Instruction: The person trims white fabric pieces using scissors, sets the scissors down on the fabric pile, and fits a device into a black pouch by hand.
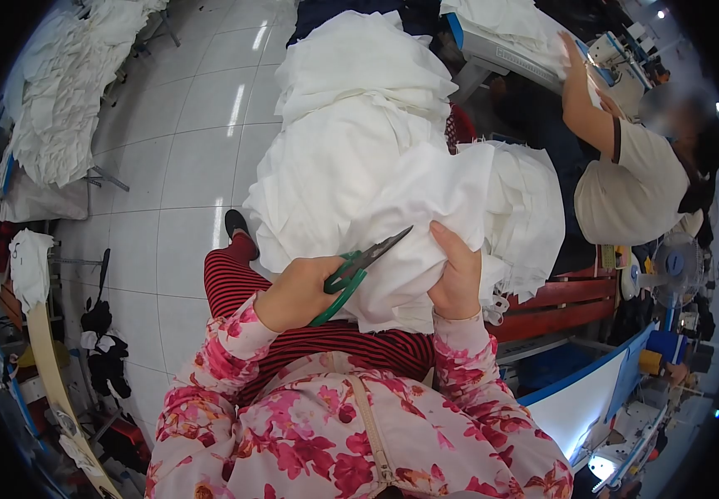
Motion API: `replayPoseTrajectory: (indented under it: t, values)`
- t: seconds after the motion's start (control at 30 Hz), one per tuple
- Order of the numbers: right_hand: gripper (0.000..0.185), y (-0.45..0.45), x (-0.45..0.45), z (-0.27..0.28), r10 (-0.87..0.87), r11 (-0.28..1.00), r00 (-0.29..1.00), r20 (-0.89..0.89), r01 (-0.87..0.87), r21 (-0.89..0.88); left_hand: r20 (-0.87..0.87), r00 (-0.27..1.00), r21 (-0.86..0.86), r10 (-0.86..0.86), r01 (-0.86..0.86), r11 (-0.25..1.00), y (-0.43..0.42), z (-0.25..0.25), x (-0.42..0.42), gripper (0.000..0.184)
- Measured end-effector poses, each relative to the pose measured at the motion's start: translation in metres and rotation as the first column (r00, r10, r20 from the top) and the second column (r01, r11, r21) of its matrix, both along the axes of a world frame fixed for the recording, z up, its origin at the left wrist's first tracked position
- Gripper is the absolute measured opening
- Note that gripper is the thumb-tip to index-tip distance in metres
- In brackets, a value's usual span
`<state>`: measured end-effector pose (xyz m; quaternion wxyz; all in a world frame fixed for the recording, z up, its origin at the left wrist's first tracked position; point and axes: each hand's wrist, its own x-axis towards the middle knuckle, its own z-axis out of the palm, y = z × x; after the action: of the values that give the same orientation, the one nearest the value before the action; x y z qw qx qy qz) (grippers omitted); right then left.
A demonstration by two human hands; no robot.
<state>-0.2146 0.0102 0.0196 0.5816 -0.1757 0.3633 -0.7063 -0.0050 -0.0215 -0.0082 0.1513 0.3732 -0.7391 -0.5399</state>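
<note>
Green-handled scissors (348,287) are in my left hand (300,293), its fingers wrapped round the handles. Their dark blades point up and to the right, over white fabric (401,270). Just right of the blade tips, my right hand (457,274) grips that fabric, with the thumb on top and the other fingers mostly hidden. Under and beyond both hands lies a large pile of white cloth pieces (334,158). Another stack of white pieces (527,212) with frayed edges sits to the right.
A co-worker (634,179) sits at the upper right by a sewing machine (613,58), hands on white cloth. A red slatted bench (555,308) and a blue-edged table (580,407) are at the right. More white cloth (64,91) is heaped at the upper left.
</note>
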Motion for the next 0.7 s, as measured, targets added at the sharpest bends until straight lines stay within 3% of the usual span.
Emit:
replayPoseTrajectory:
  t: [0.27,0.7]
  values:
    - [0.047,-0.0039,0.0049,-0.0073,-0.161,0.986,0.981,-0.106,0.164,0.016,0.01,1.0,-0.043,-0.018,0.018,0.999,0.0013,0.0008,-0.0027,0.014]
    - [0.046,-0.0042,0.0058,-0.007,-0.124,0.992,0.99,-0.072,0.126,0.03,-0.039,0.999,-0.111,0.003,-0.008,0.994,-0.0003,-0.0036,-0.0046,0.016]
